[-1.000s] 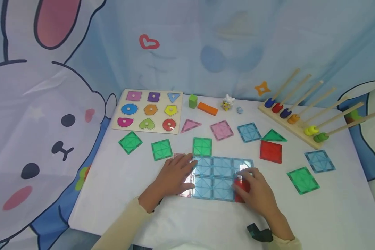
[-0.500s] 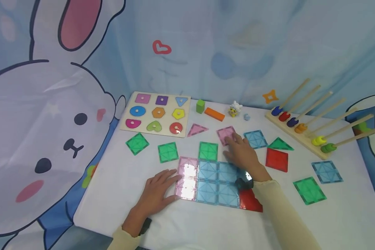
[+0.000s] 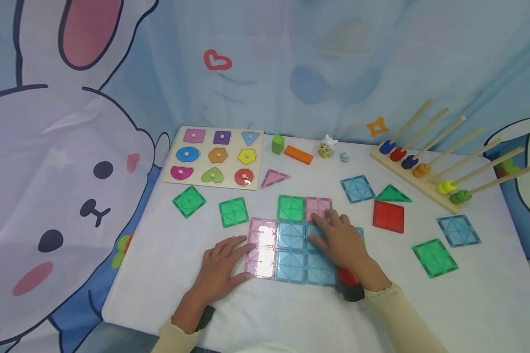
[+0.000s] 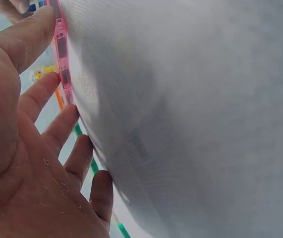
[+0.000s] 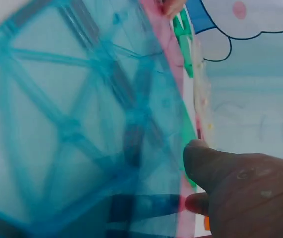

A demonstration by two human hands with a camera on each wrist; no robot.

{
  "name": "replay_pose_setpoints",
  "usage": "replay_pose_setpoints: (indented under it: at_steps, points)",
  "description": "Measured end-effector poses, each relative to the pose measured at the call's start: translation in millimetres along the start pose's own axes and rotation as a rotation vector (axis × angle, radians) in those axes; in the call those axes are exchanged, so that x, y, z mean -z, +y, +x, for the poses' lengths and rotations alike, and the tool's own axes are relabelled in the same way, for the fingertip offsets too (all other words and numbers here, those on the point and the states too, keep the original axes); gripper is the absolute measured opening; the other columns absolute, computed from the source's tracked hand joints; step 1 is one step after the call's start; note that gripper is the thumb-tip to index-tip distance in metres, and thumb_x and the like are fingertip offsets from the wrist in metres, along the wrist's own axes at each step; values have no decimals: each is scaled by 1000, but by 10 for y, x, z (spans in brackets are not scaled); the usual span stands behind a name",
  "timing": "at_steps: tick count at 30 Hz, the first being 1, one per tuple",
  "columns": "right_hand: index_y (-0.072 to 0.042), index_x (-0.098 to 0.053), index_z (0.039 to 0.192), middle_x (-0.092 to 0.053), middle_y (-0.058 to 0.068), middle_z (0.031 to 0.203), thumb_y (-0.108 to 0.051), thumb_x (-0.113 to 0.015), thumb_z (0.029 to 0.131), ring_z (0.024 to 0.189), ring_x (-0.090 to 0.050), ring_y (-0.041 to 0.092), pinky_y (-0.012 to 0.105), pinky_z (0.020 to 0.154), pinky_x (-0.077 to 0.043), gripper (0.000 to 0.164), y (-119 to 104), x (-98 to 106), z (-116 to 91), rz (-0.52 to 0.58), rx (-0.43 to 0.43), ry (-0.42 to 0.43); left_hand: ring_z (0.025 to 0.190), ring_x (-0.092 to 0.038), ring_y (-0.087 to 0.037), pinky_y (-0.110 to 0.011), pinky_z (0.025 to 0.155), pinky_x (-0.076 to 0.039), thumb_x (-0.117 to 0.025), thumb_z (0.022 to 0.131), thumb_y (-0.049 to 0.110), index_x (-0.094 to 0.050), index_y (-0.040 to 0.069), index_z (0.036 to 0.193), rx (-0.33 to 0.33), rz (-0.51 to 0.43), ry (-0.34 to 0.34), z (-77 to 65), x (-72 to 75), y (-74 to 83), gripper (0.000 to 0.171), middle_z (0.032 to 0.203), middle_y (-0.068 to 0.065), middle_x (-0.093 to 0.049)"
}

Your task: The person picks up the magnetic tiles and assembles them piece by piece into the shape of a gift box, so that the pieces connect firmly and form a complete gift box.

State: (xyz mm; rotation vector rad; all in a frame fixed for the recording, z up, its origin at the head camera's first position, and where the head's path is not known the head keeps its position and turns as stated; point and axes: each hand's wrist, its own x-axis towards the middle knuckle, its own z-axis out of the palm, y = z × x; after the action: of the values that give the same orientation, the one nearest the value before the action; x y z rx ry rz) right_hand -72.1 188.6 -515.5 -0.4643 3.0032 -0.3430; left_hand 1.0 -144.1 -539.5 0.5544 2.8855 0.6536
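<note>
In the head view, translucent magnetic tiles lie flat in a joined block: pink tiles (image 3: 261, 263) on the left, blue tiles (image 3: 290, 266) in the middle, and a red tile (image 3: 347, 276) partly hidden by my right wrist. A green square tile (image 3: 291, 208) stands against the block's far edge, with a pink square tile (image 3: 319, 204) beside it. My right hand (image 3: 345, 246) touches that pink square with its fingertips, its thumb over a blue tile. My left hand (image 3: 218, 271) rests on the table, fingers extended along the pink edge (image 4: 62, 47), as the left wrist view shows.
Loose tiles lie around, including green squares (image 3: 233, 212), a pink triangle (image 3: 274, 178), a blue square (image 3: 357, 189) and a red square (image 3: 388, 216). Behind are a shape puzzle board (image 3: 212, 158), an orange block (image 3: 298, 154), a small figurine (image 3: 326, 146) and a wooden peg rack (image 3: 415, 177).
My right hand went from the red tile to the loose pink square, which has come nearer and now sits squarely beside the green one. My left hand drew back to the block's left edge.
</note>
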Motion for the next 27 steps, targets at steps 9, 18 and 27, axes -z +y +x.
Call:
replay_pose_setpoints:
  at_steps: [9, 18, 27]
  points:
    - [-14, -32, 146, -33, 24, 141, -30, -77, 76, 123, -37, 44, 62, 78, -46, 85, 426, 138, -566, 126, -284, 165, 136, -25, -20, -52, 93, -33, -67, 82, 49, -32, 40, 145, -15, 38, 11, -7, -51, -22, 72, 152, 8, -27]
    - [-5, -4, 150, 1, 37, 146, -51, -72, 76, 126, -13, 60, 72, 83, -34, 111, 1478, 212, -1433, 84, -871, -95, 130, -30, -22, -45, 87, -35, -67, 82, 50, -33, 41, 145, 0, 139, 35, 105, 18, 64, 72, 150, 6, -30]
    - [-1, -19, 148, -13, 29, 149, -37, -67, 85, 128, -21, 54, 67, 94, -29, 88, 1664, 87, -1653, 96, -823, 18, 127, -33, -24, -45, 86, -36, -67, 82, 50, -34, 41, 144, 17, 192, 26, 165, 70, 125, 71, 148, 3, -32]
